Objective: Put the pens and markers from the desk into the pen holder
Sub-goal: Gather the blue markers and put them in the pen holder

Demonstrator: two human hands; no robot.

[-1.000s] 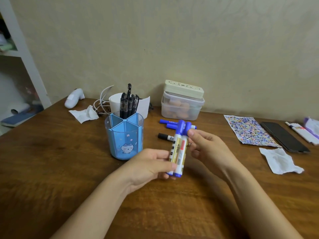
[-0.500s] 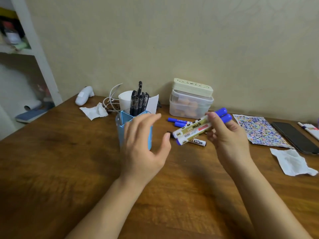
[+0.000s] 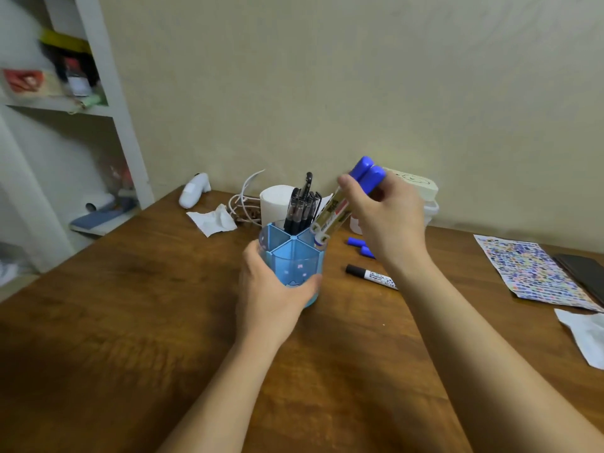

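A blue pen holder (image 3: 295, 261) with divided compartments stands mid-desk; my left hand (image 3: 273, 292) grips its near side. Several black pens (image 3: 302, 207) stand in its back compartment. My right hand (image 3: 387, 214) holds two blue-capped markers (image 3: 331, 214) tilted, caps up, their lower ends at the holder's right rim. On the desk to the right of the holder lie a black-capped marker (image 3: 371, 275) and two more blue markers (image 3: 361, 246), partly hidden by my right wrist.
A white cup (image 3: 274, 201), cables and a crumpled tissue (image 3: 212, 220) sit behind the holder. A lidded plastic box (image 3: 425, 191) stands by the wall. A sticker sheet (image 3: 529, 269), a dark phone (image 3: 585, 273) and another tissue (image 3: 585, 335) lie at right. A white shelf unit (image 3: 98, 103) stands at left.
My left hand closed around the pen holder. My right hand carried the two blue-capped markers left and tipped them down to the holder's right rim. The camera swung left.
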